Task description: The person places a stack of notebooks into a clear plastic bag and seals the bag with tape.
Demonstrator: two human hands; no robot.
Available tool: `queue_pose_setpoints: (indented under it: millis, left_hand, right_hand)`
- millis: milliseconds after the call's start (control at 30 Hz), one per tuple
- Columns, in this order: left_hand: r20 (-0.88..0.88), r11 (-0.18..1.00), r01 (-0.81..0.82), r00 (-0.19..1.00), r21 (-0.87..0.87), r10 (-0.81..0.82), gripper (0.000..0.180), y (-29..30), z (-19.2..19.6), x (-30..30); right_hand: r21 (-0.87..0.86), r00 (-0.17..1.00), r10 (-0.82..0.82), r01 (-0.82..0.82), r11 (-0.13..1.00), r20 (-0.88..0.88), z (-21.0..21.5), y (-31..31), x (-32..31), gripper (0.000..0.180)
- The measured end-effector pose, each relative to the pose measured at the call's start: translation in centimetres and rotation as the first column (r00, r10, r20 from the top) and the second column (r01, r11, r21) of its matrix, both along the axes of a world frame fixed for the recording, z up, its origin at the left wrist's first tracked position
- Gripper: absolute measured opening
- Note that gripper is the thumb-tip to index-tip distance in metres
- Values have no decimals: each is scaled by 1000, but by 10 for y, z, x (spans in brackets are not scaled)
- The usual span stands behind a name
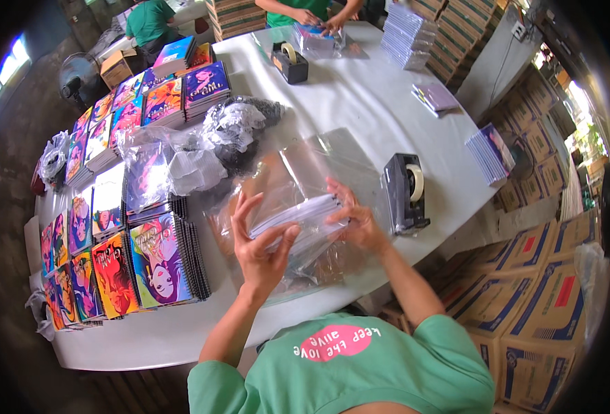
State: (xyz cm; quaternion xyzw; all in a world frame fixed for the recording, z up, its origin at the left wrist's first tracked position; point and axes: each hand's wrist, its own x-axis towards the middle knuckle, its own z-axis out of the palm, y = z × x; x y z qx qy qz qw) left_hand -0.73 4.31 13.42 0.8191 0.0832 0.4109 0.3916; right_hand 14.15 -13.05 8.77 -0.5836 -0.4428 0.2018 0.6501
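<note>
Green-sleeved forearms come up from the lower edge to a white table (360, 103). Left hand (260, 241) grips the near-left end of a stack of notebooks (298, 214) inside a clear plastic bag (298, 172), thumb on top, fingers spread & partly raised. Right hand (356, 221) clamps the stack's right end, fingers curled over the edge, bag film bunched under it. Stack is held just above the tabletop betw. both hands, tilted, bag mouth trailing away from the hands. Just right of the right hand: black tape dispenser (405, 193) w/ a pale roll. Left of the left hand, close by: rows of spiral notebooks w/ bright cartoon covers (156, 259), running far up the table's left side. Beyond the hands: crumpled clear and dark plastic wrap (232, 131). Far past that, a 2nd tape dispenser (290, 63), and another person's hands (318, 21) working on a wrapped pack. Right of the right hand, well apart: small stacks of notebooks (491, 152) near the table edge; brown cartons (539, 303) on the floor below.
</note>
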Motion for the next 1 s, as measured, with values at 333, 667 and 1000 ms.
queue_pose_setpoints:
  millis: [333,667,1000]
  left_hand:
    - [-210,994,31,976,-105,-53,34,1,-1,-11]
    - [-199,572,260,762,-778,-616,54,64,15,39]
    - [-316,889,261,866,-377,-388,12,100,62,63]
  right_hand:
    - [-229,989,143,-129,965,45,44,13,2,24]
    - [-344,886,0,-180,922,-464,55,42,22,71]
    - [-488,915,172,-346,802,-365,48,58,40,33]
